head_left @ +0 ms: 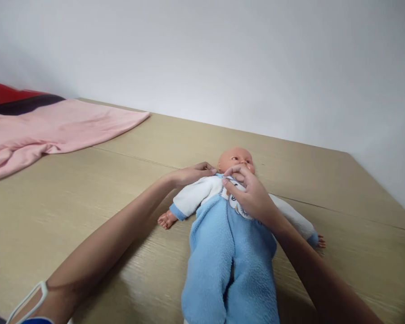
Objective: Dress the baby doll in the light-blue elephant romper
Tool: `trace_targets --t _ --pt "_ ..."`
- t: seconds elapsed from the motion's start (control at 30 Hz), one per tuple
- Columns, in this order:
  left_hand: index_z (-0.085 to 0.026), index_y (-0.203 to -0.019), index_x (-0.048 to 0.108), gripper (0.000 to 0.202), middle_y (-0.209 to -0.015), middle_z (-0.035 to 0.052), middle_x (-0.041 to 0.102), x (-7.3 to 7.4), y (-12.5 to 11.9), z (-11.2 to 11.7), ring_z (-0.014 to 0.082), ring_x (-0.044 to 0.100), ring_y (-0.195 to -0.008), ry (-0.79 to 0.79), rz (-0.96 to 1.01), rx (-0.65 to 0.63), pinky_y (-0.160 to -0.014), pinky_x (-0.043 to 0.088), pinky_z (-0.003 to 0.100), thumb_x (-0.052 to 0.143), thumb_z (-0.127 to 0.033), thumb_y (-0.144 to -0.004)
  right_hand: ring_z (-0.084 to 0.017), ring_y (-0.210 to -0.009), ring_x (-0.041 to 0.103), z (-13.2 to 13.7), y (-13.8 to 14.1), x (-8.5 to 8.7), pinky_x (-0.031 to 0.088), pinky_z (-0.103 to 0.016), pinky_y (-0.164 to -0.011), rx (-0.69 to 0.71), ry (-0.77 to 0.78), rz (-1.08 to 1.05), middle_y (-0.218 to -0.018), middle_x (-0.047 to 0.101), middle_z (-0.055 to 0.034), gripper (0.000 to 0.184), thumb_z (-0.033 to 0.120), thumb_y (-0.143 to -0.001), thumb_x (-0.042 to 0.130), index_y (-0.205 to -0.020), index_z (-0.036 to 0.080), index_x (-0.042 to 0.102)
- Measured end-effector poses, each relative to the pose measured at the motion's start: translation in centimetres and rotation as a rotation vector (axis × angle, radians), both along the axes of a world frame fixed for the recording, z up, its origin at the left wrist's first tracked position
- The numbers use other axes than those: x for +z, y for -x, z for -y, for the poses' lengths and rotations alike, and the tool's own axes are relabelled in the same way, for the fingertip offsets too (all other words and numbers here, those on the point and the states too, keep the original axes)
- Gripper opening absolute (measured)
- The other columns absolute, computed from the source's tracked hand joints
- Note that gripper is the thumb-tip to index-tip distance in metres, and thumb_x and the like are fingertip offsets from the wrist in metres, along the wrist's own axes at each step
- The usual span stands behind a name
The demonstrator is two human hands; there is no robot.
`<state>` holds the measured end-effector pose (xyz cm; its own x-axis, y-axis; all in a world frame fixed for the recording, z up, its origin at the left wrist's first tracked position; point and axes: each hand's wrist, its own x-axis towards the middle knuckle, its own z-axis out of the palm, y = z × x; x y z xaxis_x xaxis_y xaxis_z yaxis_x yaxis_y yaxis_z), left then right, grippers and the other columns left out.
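Note:
A baby doll [236, 159] lies on its back on a wooden table [87, 193], head toward the wall. It wears a fleece suit [222, 252] with a blue body and white sleeves. My left hand [192, 174] reaches in from the left and pinches the suit's collar at the doll's right shoulder. My right hand [248, 193] rests on the doll's chest under the chin, fingers closed on the collar's other side. The doll's bare hands stick out of both sleeves.
A pink garment [54, 130] lies spread on the table's far left, with red and dark fabric [10, 96] behind it. A white wall runs along the table's far edge. A white strap [30, 297] hangs near my left upper arm.

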<state>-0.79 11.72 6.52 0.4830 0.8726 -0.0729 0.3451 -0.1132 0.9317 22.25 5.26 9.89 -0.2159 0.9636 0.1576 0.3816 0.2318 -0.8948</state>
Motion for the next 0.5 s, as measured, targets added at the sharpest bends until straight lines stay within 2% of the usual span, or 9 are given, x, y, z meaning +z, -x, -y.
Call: trace_targets --t 0.03,0.1,0.2,0.23,0.33,0.43,0.5 --pt "-0.018 -0.115 0.071 0.039 -0.109 0.0076 0.078 0.9 0.4 -0.6 0.0245 0.071 -0.098 -0.003 -0.032 -0.008 -0.083 0.057 0.037 0.067 -0.056 -0.107 -0.024 -0.087 0.076 0.2 -0.2 0.4 0.055 -0.037 -0.083 -0.018 -0.044 0.108 -0.101 0.083 -0.0037 0.022 0.045 -0.100 0.074 -0.110 0.027 0.067" --pt "-0.019 -0.111 0.067 0.036 -0.111 0.0095 0.077 2.7 1.0 -0.7 0.0263 0.069 -0.102 -0.136 -0.132 0.031 -0.088 0.055 0.040 0.062 -0.055 -0.107 -0.028 -0.092 0.080 0.5 -0.7 0.9 0.054 -0.038 -0.085 -0.035 -0.109 0.296 -0.098 0.085 -0.0044 0.019 0.041 -0.101 0.074 -0.112 0.027 0.069" --pt "-0.022 -0.105 0.062 0.027 -0.113 0.0111 0.075 4.4 0.8 1.9 0.0291 0.066 -0.108 -0.487 -0.253 0.106 -0.099 0.051 0.045 0.057 -0.048 -0.109 -0.030 -0.093 0.082 0.4 -1.0 0.9 0.054 -0.038 -0.082 -0.029 -0.126 0.408 -0.102 0.087 -0.0061 0.020 0.041 -0.101 0.074 -0.114 0.027 0.069" --pt "-0.023 -0.104 0.061 0.026 -0.110 0.0102 0.074 4.6 0.6 3.2 0.0291 0.066 -0.107 -0.545 -0.273 0.089 -0.098 0.051 0.045 0.055 -0.047 -0.110 -0.030 -0.096 0.083 0.3 -1.0 0.7 0.054 -0.037 -0.082 -0.026 -0.121 0.400 -0.108 0.088 -0.0072 0.020 0.041 -0.101 0.074 -0.115 0.027 0.069" --pt "-0.024 -0.100 0.057 0.031 -0.103 0.0081 0.071 4.4 0.2 7.4 0.0281 0.067 -0.096 -0.459 -0.381 0.038 -0.087 0.050 0.042 0.051 -0.051 -0.115 -0.031 -0.100 0.084 -0.1 -1.0 0.1 0.056 -0.037 -0.083 0.001 -0.101 0.347 -0.115 0.088 -0.0077 0.021 0.042 -0.101 0.075 -0.114 0.028 0.069" --pt "-0.024 -0.098 0.053 0.035 -0.103 0.0094 0.068 3.5 0.5 10.5 0.0306 0.065 -0.097 -0.437 -0.489 0.048 -0.089 0.049 0.046 0.044 -0.052 -0.117 -0.033 -0.103 0.082 -0.5 -1.1 -0.5 0.056 -0.040 -0.088 0.020 -0.112 0.301 -0.109 0.087 -0.0062 0.022 0.045 -0.100 0.079 -0.111 0.029 0.070" --pt "-0.025 -0.098 0.051 0.036 -0.099 0.0083 0.066 3.2 1.0 11.5 0.0319 0.063 -0.100 -0.395 -0.498 0.011 -0.092 0.047 0.048 0.039 -0.052 -0.118 -0.033 -0.103 0.082 -0.6 -1.2 -0.7 0.055 -0.042 -0.089 0.025 -0.106 0.273 -0.108 0.087 -0.0060 0.023 0.045 -0.099 0.081 -0.111 0.029 0.070"
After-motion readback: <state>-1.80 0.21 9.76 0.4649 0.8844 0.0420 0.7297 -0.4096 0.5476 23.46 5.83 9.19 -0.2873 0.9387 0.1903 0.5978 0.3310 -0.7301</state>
